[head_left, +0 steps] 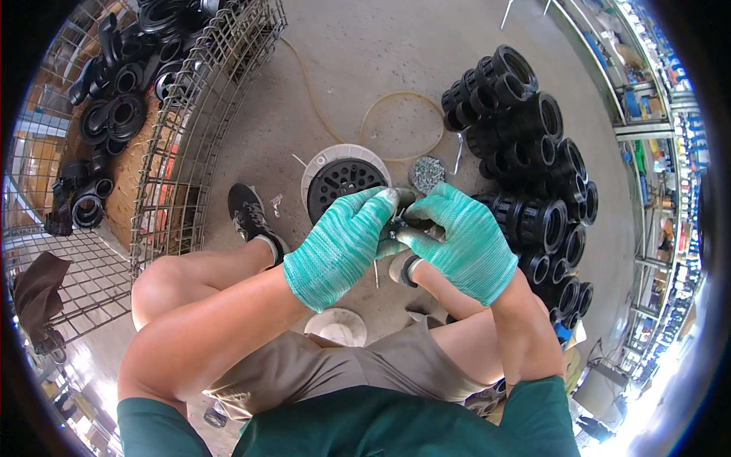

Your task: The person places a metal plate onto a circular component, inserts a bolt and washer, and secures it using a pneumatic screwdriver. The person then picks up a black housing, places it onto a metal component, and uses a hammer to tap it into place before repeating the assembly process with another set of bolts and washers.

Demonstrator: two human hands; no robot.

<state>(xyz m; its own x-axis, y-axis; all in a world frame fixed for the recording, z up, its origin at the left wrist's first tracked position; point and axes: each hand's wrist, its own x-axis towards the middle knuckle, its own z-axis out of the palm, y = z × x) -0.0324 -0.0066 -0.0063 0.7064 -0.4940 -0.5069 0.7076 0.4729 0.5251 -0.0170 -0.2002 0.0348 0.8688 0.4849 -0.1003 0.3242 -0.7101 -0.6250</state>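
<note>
Both my hands wear green knitted gloves with darkened fingertips and meet in front of me. The fingers of my left hand (339, 242) are closed on a small black part (396, 225), and my right hand (466, 245) pinches it from the other side. Fingertips hide most of the part, so its exact kind cannot be made out. Just beyond my left hand is a round black perforated disc (344, 181) on a whitish round stand (311, 169). A small round container of shiny metal hardware (427, 173) sits beyond my right hand.
At left stands a wire mesh cage (171, 160) holding black pipe fittings (126, 114). Black ribbed couplings (525, 152) are piled at right. A yellowish hose (312, 95) curls over the concrete floor. Shelving (647, 133) lines the far right; a pale round seat (336, 326) is below me.
</note>
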